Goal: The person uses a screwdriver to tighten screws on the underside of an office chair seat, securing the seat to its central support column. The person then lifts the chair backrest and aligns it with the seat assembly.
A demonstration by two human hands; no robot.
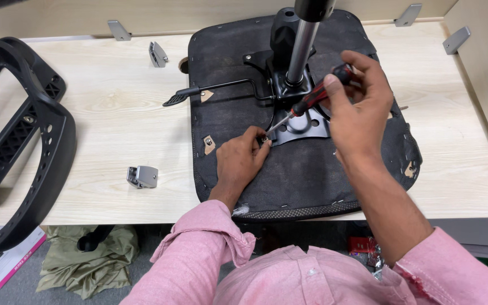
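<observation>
1 upturned black seat pad (312, 175) on table. Right hand (357, 107) wrapped tight around 1 red-black screwdriver (312, 99); left hand (244, 158) pinches at its tip on seat's 1 metal plate (300, 127). 2 black armrests (18, 141) left of seat.

screw under left fingertips (260, 137) hidden, gas cylinder (302, 51) top cut off

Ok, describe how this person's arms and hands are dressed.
Both arms wear a pink, lightly speckled shirt of woven cloth. The left sleeve ends in a loose, unbuttoned cuff pushed up just above the wrist. The right sleeve is pushed higher, leaving the forearm bare. The left hand and right hand are bare: no gloves, rings or watch show.
</observation>
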